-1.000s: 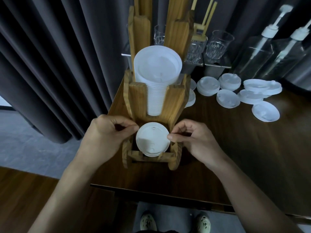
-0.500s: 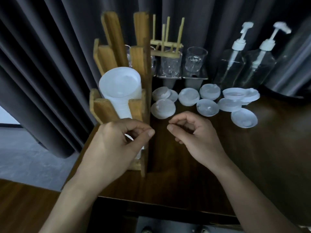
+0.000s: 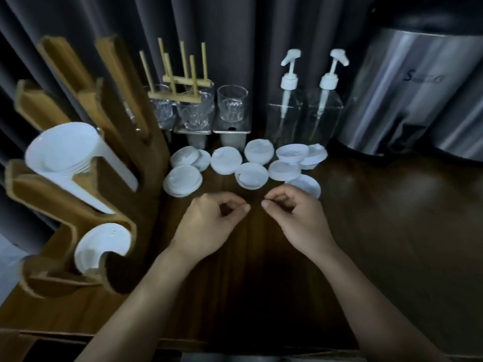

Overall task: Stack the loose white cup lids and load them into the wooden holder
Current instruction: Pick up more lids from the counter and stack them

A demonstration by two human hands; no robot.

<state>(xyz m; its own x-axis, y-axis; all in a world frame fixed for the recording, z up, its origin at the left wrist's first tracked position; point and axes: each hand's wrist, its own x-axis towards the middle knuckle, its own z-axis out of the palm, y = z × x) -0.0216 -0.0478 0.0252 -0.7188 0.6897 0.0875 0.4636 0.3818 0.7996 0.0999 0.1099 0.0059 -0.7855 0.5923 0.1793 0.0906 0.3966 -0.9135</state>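
The wooden holder (image 3: 109, 194) stands at the left of the dark table. A white lid (image 3: 102, 244) sits in its lowest slot and a stack of white cups (image 3: 70, 158) fills the slot above. Several loose white lids (image 3: 252, 175) lie scattered on the table behind my hands. My left hand (image 3: 209, 223) and my right hand (image 3: 298, 215) hover side by side over the table just in front of the lids. Both have loosely curled fingers and hold nothing. My right hand partly covers the nearest lid (image 3: 307, 185).
Glass tumblers (image 3: 232, 107) on a rack with wooden pegs (image 3: 180, 82) stand at the back. Two clear pump bottles (image 3: 305, 111) are to their right, then a large steel urn (image 3: 413, 95). Dark curtains hang behind. The table's front edge (image 3: 183, 346) is near me.
My hands let go of the lid in the holder's lowest slot and moved right toward the loose lids. My view turned right, so the holder shifted to the left.
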